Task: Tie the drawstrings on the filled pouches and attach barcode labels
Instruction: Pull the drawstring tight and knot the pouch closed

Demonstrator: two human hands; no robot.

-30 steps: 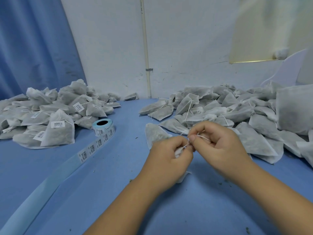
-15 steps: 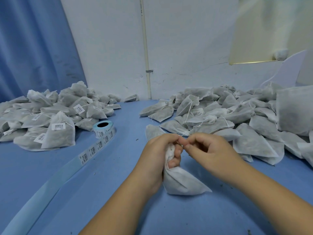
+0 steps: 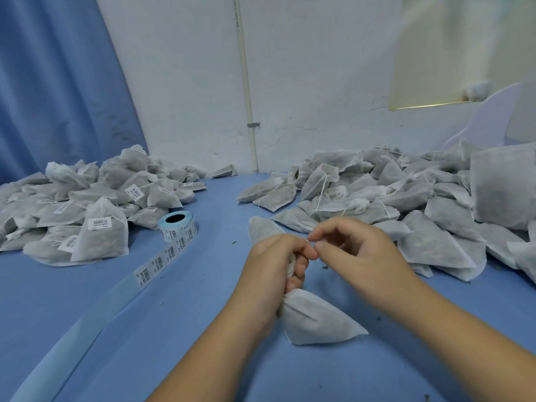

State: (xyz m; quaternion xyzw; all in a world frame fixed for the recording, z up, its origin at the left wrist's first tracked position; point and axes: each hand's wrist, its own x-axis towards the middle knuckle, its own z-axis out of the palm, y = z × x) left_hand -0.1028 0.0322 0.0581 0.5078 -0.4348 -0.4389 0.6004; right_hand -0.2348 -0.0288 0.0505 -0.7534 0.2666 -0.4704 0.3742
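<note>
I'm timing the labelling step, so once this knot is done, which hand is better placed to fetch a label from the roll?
Left, probably. The label roll lies on the side of the left hand, though it must release the pouch; the right hand, pinching the drawstring, would cross over.

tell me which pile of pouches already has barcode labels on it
The left pile, next to the label roll: white barcode stickers show on several of its pouches. The right pile shows only loose drawstrings, no stickers.
</note>
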